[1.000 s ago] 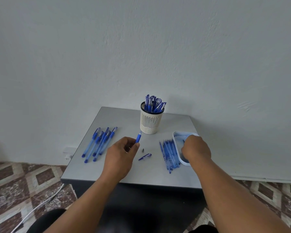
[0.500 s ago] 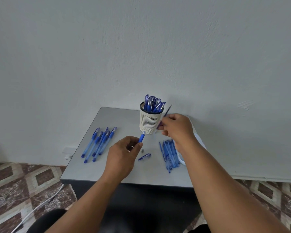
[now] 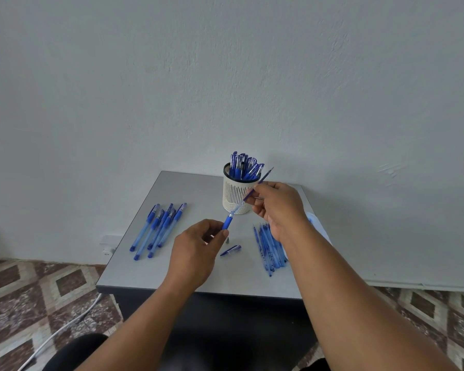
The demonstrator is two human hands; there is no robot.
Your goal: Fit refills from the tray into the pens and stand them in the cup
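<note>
My left hand (image 3: 196, 253) pinches the translucent blue pen barrel (image 3: 227, 222) mid-table; my right hand (image 3: 277, 203) pinches the thin blue refill (image 3: 263, 179) near the white slotted cup (image 3: 236, 195). Refill looks light, bendy: grip close to the entering tip.

A: A pale plastered wall (image 3: 225, 76) is seen filling the upper part of the view, with faint scuffs marked at the right.

B: Below it, a small grey bench (image 3: 177, 274) is set against that wall, its dark front edge turned toward the camera.

A: The floor (image 3: 24, 290) is laid in brown and cream diamond tiles on both sides.

B: A white cable (image 3: 62, 333) is trailed across the tiles at the left, and a white socket (image 3: 106, 246) is fixed low on the wall beside the bench.
</note>
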